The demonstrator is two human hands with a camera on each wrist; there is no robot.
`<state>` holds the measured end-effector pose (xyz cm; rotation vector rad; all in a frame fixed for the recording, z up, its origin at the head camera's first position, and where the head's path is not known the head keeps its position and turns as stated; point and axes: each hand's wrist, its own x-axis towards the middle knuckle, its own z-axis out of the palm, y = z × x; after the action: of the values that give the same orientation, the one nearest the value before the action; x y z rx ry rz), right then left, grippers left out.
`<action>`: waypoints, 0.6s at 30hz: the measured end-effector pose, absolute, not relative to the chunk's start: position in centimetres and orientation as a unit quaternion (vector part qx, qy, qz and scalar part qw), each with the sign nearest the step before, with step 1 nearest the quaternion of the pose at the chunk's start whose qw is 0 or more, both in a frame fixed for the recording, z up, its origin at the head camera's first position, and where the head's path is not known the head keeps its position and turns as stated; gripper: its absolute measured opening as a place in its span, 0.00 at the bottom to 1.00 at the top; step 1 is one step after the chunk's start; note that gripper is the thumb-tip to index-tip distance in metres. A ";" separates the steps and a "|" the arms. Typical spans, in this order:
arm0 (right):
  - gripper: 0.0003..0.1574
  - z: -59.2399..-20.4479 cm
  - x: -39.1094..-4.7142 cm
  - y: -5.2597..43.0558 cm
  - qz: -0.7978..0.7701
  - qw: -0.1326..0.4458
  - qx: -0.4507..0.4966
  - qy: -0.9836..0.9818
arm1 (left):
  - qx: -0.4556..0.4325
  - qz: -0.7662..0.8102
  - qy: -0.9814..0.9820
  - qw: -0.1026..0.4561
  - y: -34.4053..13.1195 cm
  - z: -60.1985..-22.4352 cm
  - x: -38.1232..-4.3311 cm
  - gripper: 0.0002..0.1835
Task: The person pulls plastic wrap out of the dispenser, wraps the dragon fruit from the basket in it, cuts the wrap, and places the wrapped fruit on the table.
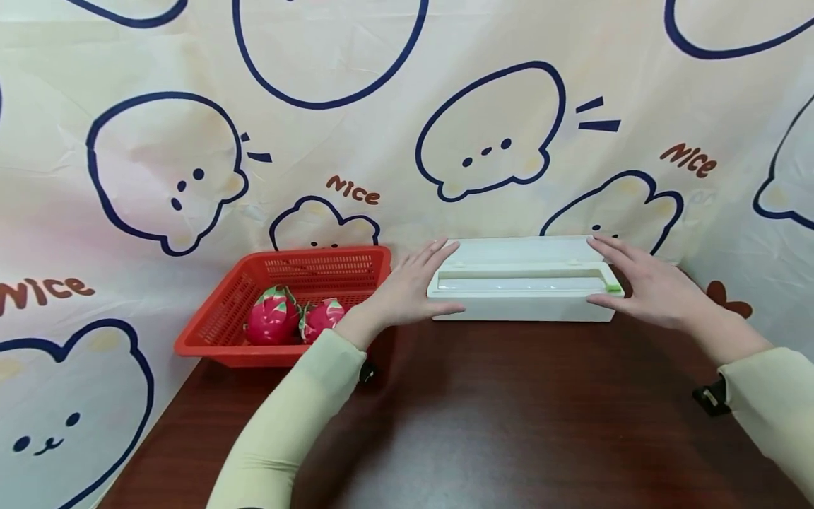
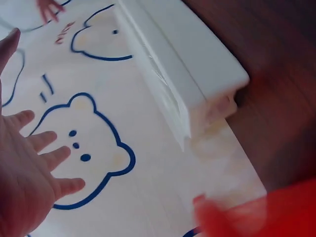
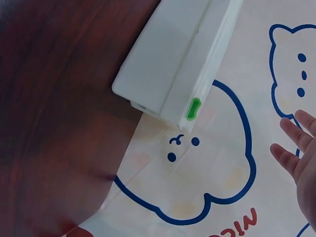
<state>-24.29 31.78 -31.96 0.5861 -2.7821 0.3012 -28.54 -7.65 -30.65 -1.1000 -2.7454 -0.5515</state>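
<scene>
A long white cling-film dispenser with a small green slide cutter stands at the back of the brown table. In the head view its lid is raised behind a long slot. My left hand is at its left end, fingers spread and straight. On the opposite end is my right hand, also with fingers extended. Both wrist views show a gap between the dispenser and each hand, and neither hand holds anything.
Left of the dispenser sits a red plastic basket with dragon fruits in it, close to my left forearm. A cloth printed with cartoon bears hangs behind the table.
</scene>
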 end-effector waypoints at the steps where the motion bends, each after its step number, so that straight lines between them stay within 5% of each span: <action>1: 0.60 -31.9 -24.5 31.8 0.106 0.133 0.197 -0.966 | -0.368 -0.183 -0.910 0.057 -7.6 -30.5 -28.8 0.53; 18: 0.59 -32.9 -26.8 31.7 0.139 0.038 0.154 -0.977 | -0.328 -0.277 -0.898 -0.100 -6.1 -31.2 -34.6 0.49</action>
<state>-26.77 31.72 -32.95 0.4732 -2.9983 0.4261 -34.61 -6.13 -31.20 -1.1026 -3.0146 -0.9289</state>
